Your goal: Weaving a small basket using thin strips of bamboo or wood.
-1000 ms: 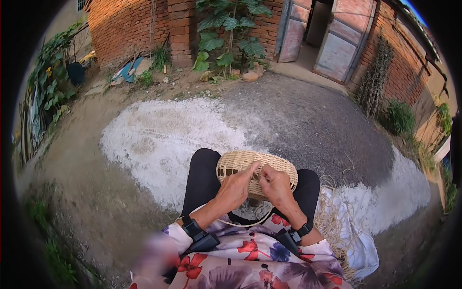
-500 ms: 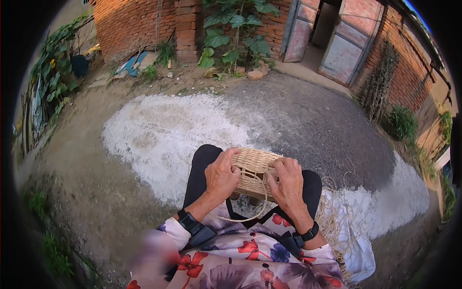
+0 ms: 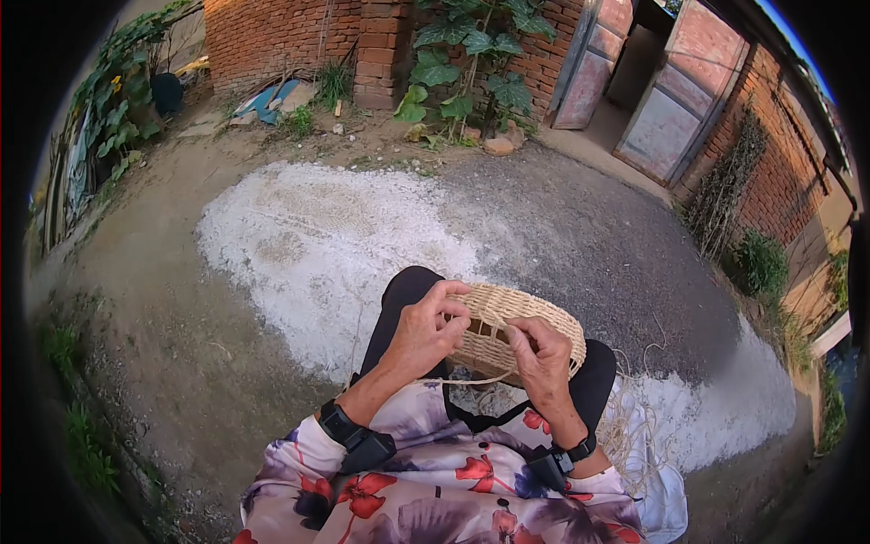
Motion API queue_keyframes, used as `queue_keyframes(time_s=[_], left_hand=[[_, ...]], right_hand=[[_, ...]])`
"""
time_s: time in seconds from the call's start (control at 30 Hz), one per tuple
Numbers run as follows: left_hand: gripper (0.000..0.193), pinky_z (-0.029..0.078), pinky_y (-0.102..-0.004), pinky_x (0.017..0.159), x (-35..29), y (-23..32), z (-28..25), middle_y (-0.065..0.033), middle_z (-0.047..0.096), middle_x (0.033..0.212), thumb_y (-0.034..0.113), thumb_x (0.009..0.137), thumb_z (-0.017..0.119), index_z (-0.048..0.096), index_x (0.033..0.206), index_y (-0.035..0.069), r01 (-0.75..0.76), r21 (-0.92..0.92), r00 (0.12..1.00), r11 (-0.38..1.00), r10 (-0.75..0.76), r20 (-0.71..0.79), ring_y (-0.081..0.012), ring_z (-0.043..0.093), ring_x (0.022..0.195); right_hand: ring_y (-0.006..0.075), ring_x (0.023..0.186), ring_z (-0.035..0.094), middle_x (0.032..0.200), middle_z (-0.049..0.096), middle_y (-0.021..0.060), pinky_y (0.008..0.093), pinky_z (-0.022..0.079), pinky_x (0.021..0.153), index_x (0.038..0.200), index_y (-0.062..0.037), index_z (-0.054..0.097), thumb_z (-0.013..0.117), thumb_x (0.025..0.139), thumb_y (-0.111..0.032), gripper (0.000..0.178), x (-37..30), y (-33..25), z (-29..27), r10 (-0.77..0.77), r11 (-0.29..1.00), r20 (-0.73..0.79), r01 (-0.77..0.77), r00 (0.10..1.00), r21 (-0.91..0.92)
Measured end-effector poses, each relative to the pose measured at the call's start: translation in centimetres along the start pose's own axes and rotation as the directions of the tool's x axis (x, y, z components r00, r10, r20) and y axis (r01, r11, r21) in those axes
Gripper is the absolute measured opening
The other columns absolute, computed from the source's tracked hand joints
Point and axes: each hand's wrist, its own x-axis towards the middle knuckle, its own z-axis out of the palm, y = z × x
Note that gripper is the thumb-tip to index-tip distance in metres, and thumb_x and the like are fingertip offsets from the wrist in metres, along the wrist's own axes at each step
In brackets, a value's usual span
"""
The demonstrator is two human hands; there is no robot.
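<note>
Between my knees a pale woven straw basket [image 3: 544, 308] lies tilted, with a gap in its weave facing me. My left hand [image 3: 424, 331] is at its left end, the index finger stretched over the top edge and the other fingers curled; what they pinch is hidden. With thumb and bent fingers my right hand [image 3: 546, 358] grips the basket beside the gap. A straw cord [image 3: 453, 381] runs from below the basket leftward under my left wrist.
Loose straw strands [image 3: 625, 422] and a white sack [image 3: 662, 499] lie by my right knee. White powdery material [image 3: 308, 236] covers ground ahead, next to dark gravel [image 3: 580, 218]. Beyond stand a brick wall [image 3: 281, 45], a leafy plant [image 3: 480, 54] and an open metal door [image 3: 671, 91].
The basket has turned and shifted right, showing more of its rounded right end. My left fingers have loosened and lifted at its edge. The cord loop has been drawn out leftward.
</note>
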Motion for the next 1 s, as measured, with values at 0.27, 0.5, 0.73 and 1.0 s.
queue_keyframes(time_s=[0.27, 0.5, 0.73, 1.0], left_hand=[[0.052, 0.055, -0.0276, 0.053, 1.7, -4.9, 2.2, -0.0210, 0.068, 0.110, -0.002, 0.093, 0.041, 0.043, 0.143, 0.014, -0.004, 0.178, 0.980, 0.984, -0.031, 0.197, -0.0142, 0.066, 0.061], [0.056, 0.055, -0.0279, 0.056, 2.7, -5.5, 3.3, -0.0101, 0.066, 0.090, -0.004, 0.091, 0.041, 0.042, 0.144, 0.015, -0.003, 0.115, 0.976, 0.993, -0.022, 0.218, -0.0126, 0.065, 0.060], [0.047, 0.053, -0.0250, 0.055, 3.2, -5.0, 4.1, 0.0001, 0.055, 0.074, -0.004, 0.088, 0.049, 0.051, 0.132, 0.011, 0.091, 0.018, 0.973, 0.996, -0.093, 0.212, -0.0084, 0.062, 0.062], [0.034, 0.048, -0.0375, 0.056, 2.4, -4.3, 4.1, -0.0073, 0.058, 0.073, -0.001, 0.072, 0.057, 0.060, 0.103, 0.011, -0.221, 0.507, 0.950, 0.833, 0.302, -0.083, -0.0231, 0.061, 0.060]], right_hand=[[0.0215, 0.050, 0.060, 0.057, 0.059, 0.0138, 0.0351, 0.046, 0.052, 0.075, -0.0008, 0.063, 0.065, 0.080, -0.011, 0.012, 0.9, 2.4, 0.7, 0.128, 0.948, -0.003, -0.123, 0.992, -0.294], [0.0370, 0.058, 0.063, 0.061, 0.061, 0.0194, 0.0459, 0.050, 0.057, 0.073, -0.0033, 0.064, 0.064, 0.075, -0.012, 0.010, 2.4, 2.4, 1.6, 0.044, 0.864, 0.039, -0.018, 0.998, -0.503], [0.0376, 0.059, 0.063, 0.061, 0.061, 0.0201, 0.0456, 0.050, 0.057, 0.073, -0.0032, 0.063, 0.065, 0.075, -0.012, 0.009, 1.8, 3.3, 0.3, 0.034, 0.884, 0.046, -0.008, 0.998, -0.467], [0.0043, 0.061, 0.054, 0.081, 0.062, 0.0003, 0.0207, 0.041, 0.049, 0.101, -0.0031, 0.061, 0.063, 0.090, -0.010, 0.013, 0.1, 4.7, -4.7, 0.391, 0.877, -0.063, -0.351, 0.918, 0.328]])
